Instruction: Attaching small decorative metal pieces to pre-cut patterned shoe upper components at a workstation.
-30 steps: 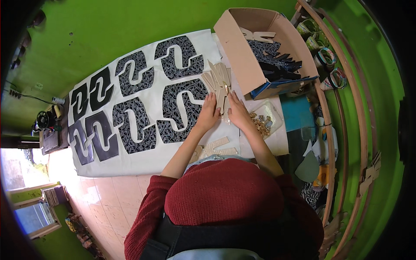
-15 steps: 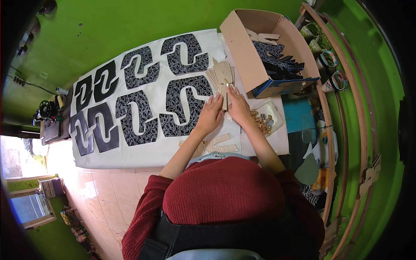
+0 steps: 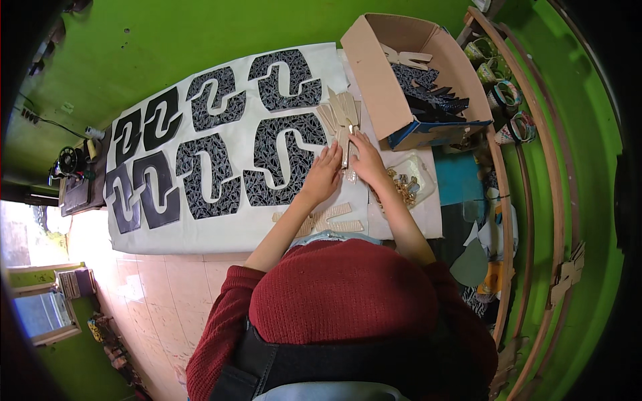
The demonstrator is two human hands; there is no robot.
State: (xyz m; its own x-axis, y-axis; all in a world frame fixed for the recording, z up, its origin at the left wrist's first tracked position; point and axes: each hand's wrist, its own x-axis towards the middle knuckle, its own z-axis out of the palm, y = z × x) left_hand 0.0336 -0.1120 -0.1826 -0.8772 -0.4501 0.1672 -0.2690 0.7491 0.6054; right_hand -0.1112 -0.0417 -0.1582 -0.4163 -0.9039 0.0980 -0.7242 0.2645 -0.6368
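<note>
A pile of beige strips (image 3: 343, 107), some with pointed or splayed ends, lies on the white-covered table in front of me. At its near end, my left hand (image 3: 324, 172) and my right hand (image 3: 366, 160) lie on either side of a narrow beige strip (image 3: 345, 142), their fingers against it. The finger grip is small and partly hidden. Beside my right wrist, gold-coloured metal pieces (image 3: 403, 190) lie on a pale tray (image 3: 422, 179). Nearer my body rest more beige cut pieces (image 3: 334, 218) with ribbed surfaces, partly behind my left forearm.
Several black and black-patterned S-shaped pieces (image 3: 207, 175) are laid flat across the white sheet (image 3: 234, 235). An open cardboard box (image 3: 374, 73) with dark scraps stands at the far right. Along the right wall runs a wooden rack (image 3: 511, 220); a dark machine (image 3: 79, 175) is at left.
The view has shifted slightly. Both hands stay at the narrow strip, and the right fingers have moved a little. The laid-out pieces have not been moved.
</note>
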